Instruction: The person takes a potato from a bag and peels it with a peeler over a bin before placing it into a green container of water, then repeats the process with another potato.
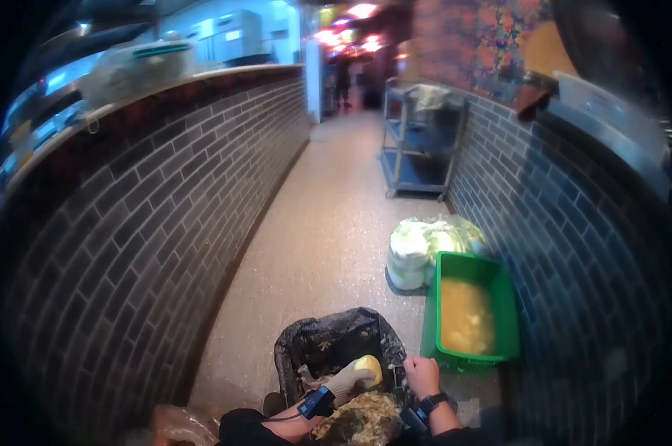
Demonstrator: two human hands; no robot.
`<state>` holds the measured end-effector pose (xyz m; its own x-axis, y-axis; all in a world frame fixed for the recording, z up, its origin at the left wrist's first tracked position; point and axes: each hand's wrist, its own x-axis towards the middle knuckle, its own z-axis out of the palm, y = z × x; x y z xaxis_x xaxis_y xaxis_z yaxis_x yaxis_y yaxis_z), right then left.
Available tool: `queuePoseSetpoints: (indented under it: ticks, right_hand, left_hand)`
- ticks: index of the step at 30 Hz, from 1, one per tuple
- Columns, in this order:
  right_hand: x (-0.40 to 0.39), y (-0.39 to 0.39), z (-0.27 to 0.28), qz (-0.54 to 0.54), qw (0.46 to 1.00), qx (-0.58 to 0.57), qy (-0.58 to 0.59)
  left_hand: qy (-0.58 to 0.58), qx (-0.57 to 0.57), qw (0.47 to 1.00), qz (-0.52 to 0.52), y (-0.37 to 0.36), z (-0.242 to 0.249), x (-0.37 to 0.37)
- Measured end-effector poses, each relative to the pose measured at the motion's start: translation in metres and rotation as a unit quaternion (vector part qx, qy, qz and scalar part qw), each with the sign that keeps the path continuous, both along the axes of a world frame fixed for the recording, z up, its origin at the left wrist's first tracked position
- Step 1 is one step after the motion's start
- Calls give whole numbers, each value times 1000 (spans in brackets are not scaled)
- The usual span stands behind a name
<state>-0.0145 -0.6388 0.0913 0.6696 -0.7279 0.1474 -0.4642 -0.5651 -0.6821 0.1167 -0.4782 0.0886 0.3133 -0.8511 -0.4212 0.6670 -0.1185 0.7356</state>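
My left hand, in a pale glove, holds a pale yellow peeled potato over a bin lined with a black bag. Bare and closed, my right hand is at the bin's right edge, just right of the potato and apart from it. What its fingers grip is too small to make out. Below my hands lies a heap of yellowish peelings. At the right stands a green tub with cloudy yellow liquid and pale lumps in it.
Clear bags of pale green vegetables sit behind the tub. Farther back is a grey wheeled cart by the right brick wall. A brick counter runs along the left. A plastic bag lies at bottom left. A person stands far down the corridor.
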Motion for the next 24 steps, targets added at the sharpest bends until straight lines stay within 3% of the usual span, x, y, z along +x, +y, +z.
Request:
queuePoseSetpoints:
  ticks: [2,5,6,7,8,9,10,12,13,14,17,23,24]
  right_hand:
    - [2,3,2,16,999,-23,-31]
    - [5,2,3,22,998,-37,-35]
    - [5,-4,-4,38,997,-45,-46]
    - [6,-5,1,20,999,17,-34]
    - [7,-10,0,33,998,-37,-31]
    - [9,-12,0,30,997,-40,-54]
    - [10,-11,5,15,998,-38,-46]
    - [11,-13,5,25,997,-27,-70]
    - [12,-10,11,29,996,-39,-71]
    - [11,-9,10,33,996,-26,-74]
    - [12,-4,-4,37,983,-125,-127]
    - [8,-2,-10,76,974,-184,-112]
    - [10,-8,-20,60,969,-222,-88]
  left_hand:
    - [84,37,996,2,1,19,-4]
    - [43,-10,998,-35,2,21,-10]
    - [-38,-34,998,-29,0,-3,-8]
    - [-89,-13,994,-57,-4,-10,-5]
    - [-240,-3,970,-46,-6,-45,-1]
    - [-237,-1,971,-17,-6,-14,-6]
    - [-349,16,937,-20,-7,-6,-4]
    - [-450,-6,893,-11,-12,-6,0]
    - [-446,55,892,-43,-15,8,0]
    - [-524,25,851,-20,-18,-2,-1]
    - [-516,133,843,-69,-24,8,-10]
    - [-548,136,819,-100,-23,2,-20]
    - [-547,96,825,-102,-19,2,-17]
